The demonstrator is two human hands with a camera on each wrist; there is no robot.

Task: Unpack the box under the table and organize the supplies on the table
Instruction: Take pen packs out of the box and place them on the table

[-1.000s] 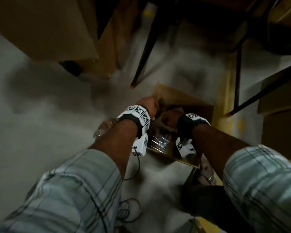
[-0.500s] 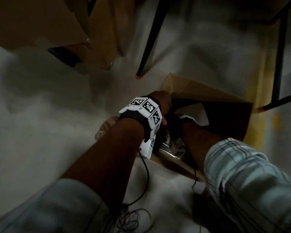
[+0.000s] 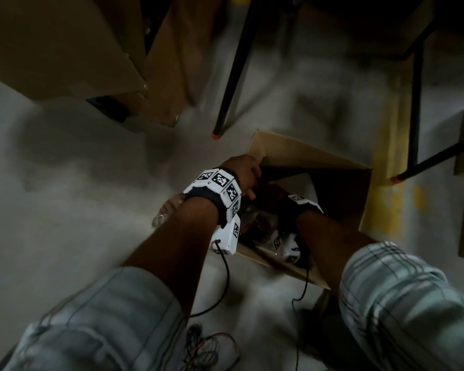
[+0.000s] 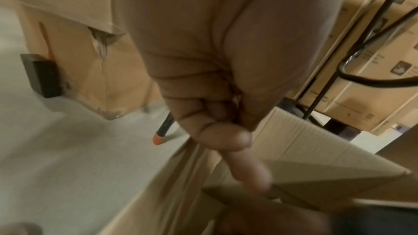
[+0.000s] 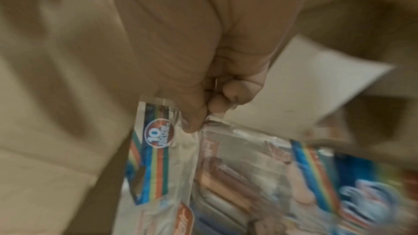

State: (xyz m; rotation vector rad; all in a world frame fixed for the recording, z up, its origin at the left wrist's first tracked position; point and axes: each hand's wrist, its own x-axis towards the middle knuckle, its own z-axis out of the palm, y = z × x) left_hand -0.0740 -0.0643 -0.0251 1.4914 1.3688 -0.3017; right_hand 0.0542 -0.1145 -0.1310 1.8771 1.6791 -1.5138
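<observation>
Down in the box [image 3: 319, 159], the right hand [image 5: 203, 81] pinches the near packet [image 5: 162, 149] while the left hand [image 3: 245, 172] grips the left flap [image 4: 181, 176].

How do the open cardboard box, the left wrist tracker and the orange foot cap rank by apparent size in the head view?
1. open cardboard box
2. left wrist tracker, nearer the camera, so possibly flattered
3. orange foot cap

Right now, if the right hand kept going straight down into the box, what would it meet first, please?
Most likely the clear plastic supply pack: the right hand is already at its top edge inside the cardboard box. Blur leaves the remaining gap, if any, unclear.
</observation>
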